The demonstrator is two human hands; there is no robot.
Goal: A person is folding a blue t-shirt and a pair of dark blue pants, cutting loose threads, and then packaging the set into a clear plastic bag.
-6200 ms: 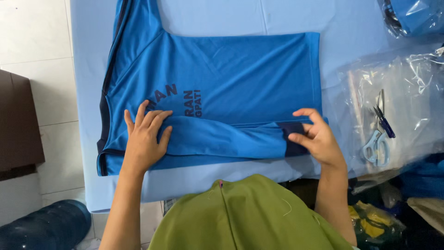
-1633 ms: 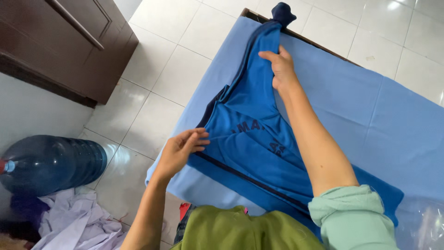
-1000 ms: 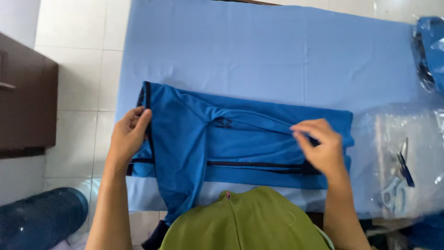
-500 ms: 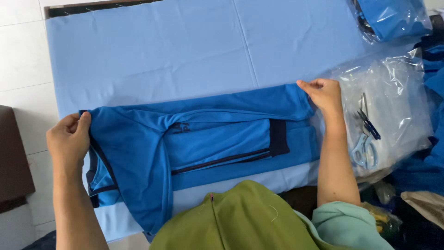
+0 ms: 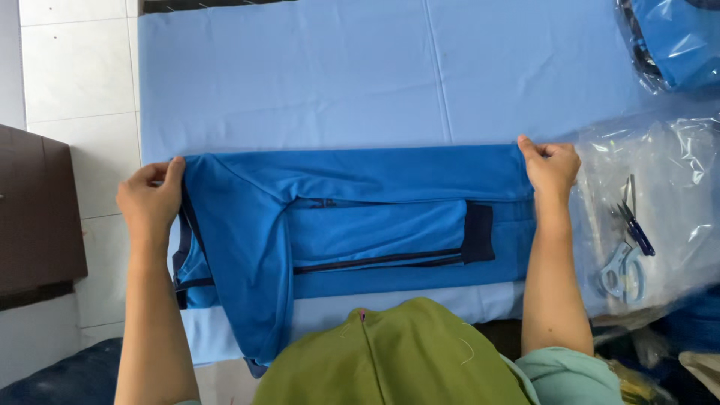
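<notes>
A blue shirt with dark navy trim lies folded into a long band across the light blue table cover. My left hand pinches the shirt's left end at the table's left edge. My right hand grips the far right corner of the band, next to a pile of clear plastic bags. A sleeve with a navy cuff lies folded across the middle of the band. The near edge of the shirt is partly hidden by my green cap.
Scissors and a small snipper lie on the clear bags at right. A bagged blue garment sits at the far right corner. A dark wooden cabinet stands on the white tiled floor at left.
The shirt went from lying spread with sleeves tucked to a long narrow band. In the last half second both hands stretched its two ends apart and straightened it.
</notes>
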